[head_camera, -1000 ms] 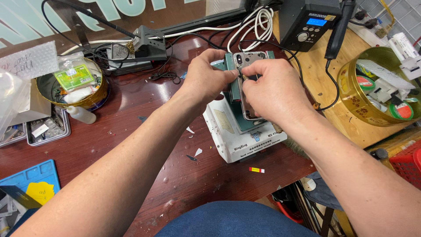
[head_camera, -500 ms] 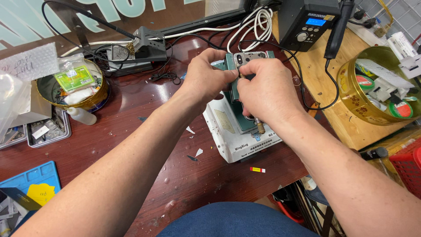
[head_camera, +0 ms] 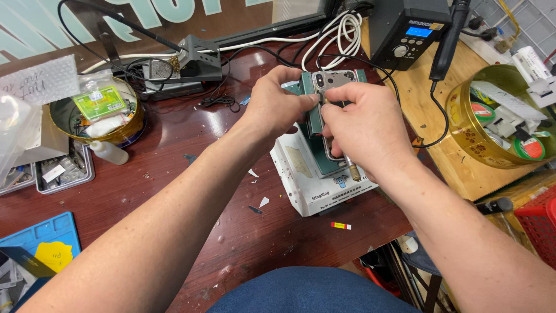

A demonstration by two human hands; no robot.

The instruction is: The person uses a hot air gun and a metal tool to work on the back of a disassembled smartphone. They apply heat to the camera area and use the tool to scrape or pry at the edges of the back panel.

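Note:
An opened smartphone frame (head_camera: pixel 331 81) lies on the green pad of a white heating platform (head_camera: pixel 313 185) in the middle of the dark wooden bench. My left hand (head_camera: pixel 278 104) presses on the phone's left edge with its fingertips. My right hand (head_camera: pixel 365 127) covers the phone's lower half and grips a thin brass-tipped tool (head_camera: pixel 352 170) whose end sticks out below the palm. Most of the phone's body is hidden under both hands.
A black soldering station (head_camera: pixel 408 32) with its handpiece and cables stands behind. A gold tin (head_camera: pixel 463 124) of tape rolls is at right, another round tin (head_camera: pixel 124 130) with packets at left, a small white bottle (head_camera: pixel 109 152), a metal parts tray (head_camera: pixel 63 171), and a blue mat (head_camera: pixel 40 237).
Both hands stay on the phone with only slight shifts. My right hand has slid a little lower over the phone, and the tool's tip now shows beneath it.

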